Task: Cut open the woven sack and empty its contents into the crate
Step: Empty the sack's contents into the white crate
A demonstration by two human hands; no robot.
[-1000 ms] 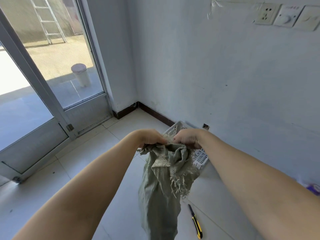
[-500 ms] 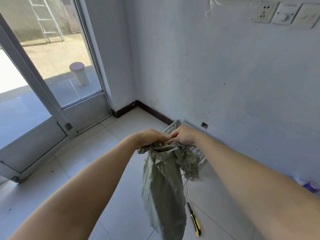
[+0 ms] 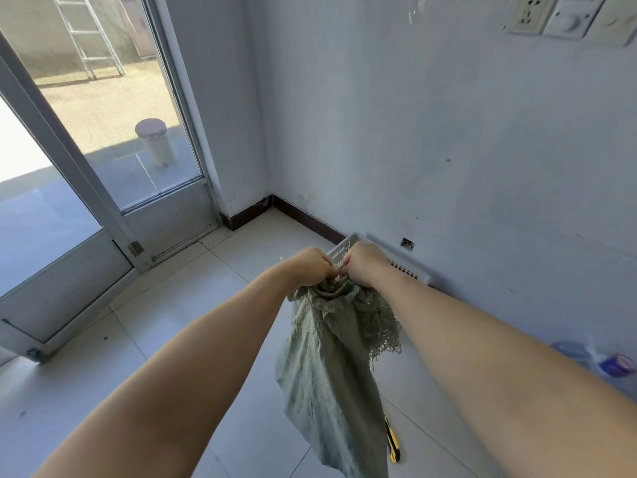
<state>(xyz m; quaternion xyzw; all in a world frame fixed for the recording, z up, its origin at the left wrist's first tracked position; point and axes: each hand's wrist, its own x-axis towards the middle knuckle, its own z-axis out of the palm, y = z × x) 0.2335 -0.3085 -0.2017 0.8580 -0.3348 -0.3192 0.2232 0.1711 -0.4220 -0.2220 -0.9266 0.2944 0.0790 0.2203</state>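
A limp grey-green woven sack [image 3: 327,374] hangs in the air, bunched at its top with a frayed edge on the right side. My left hand [image 3: 310,267] and my right hand [image 3: 362,263] both grip that bunched top, knuckles almost touching. The sack looks slack and flat. Behind my hands, against the wall, stands a white slotted plastic crate [image 3: 408,269]; only its rim and part of one wall show, and its inside is hidden. A yellow-and-black utility knife [image 3: 393,441] lies on the tiles beside the sack's lower end.
White wall close on the right with sockets [image 3: 525,12] high up. A glass door [image 3: 113,139] with a metal frame stands to the left. Tape rolls and clear plastic [image 3: 606,363] lie on the floor at far right. Pale tiled floor [image 3: 193,305] spreads to the left.
My two hands have drawn closer together on the sack's top and lifted slightly toward the crate. The sack has swung and hangs a little further right.
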